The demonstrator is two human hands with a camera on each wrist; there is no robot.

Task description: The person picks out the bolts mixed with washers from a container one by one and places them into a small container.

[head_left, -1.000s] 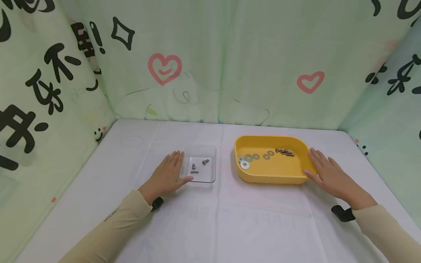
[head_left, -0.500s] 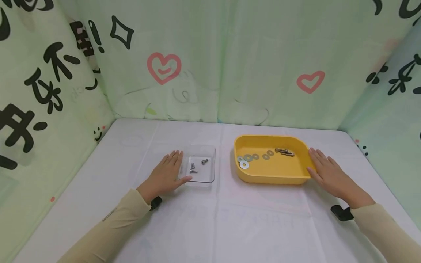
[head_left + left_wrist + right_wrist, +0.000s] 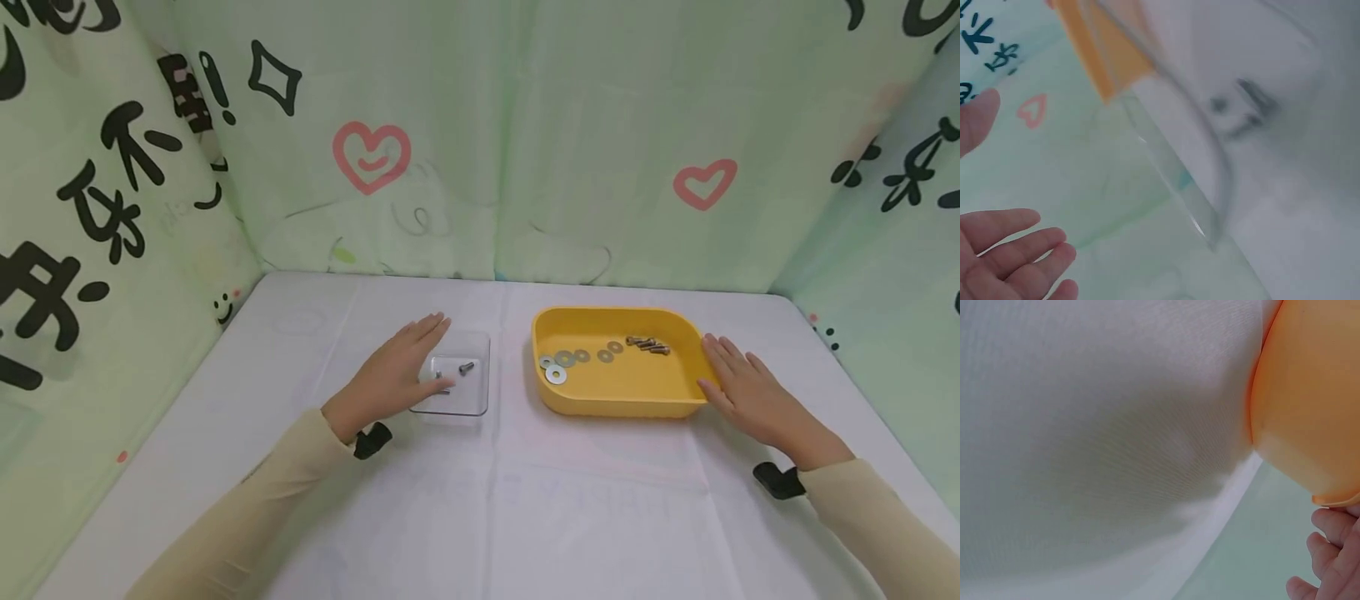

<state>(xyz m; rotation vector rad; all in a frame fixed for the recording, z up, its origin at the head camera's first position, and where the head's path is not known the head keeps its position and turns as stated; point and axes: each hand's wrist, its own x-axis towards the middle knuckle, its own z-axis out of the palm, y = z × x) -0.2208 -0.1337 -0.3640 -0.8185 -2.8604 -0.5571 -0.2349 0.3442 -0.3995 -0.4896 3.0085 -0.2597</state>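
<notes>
A clear square dish (image 3: 467, 398) with small screws (image 3: 466, 367) in it sits left of centre on the white cloth. My left hand (image 3: 395, 373) hovers over the dish's left side with fingers straight and holds nothing; the left wrist view shows the fingers (image 3: 1010, 253) spread and the blurred dish (image 3: 1210, 181) beyond. My right hand (image 3: 744, 387) lies flat against the right end of a yellow tray (image 3: 626, 400) that holds several washers (image 3: 564, 360) and screws (image 3: 649, 344). In the right wrist view the fingertips (image 3: 1329, 562) touch the tray's rim (image 3: 1300, 412).
The white cloth covers the table (image 3: 495, 500) between the hands and the near edge. Green printed fabric walls (image 3: 465, 142) close in the back and both sides.
My left hand has lifted off the cloth and moved right and forward, over the clear dish. The right hand stays against the yellow tray.
</notes>
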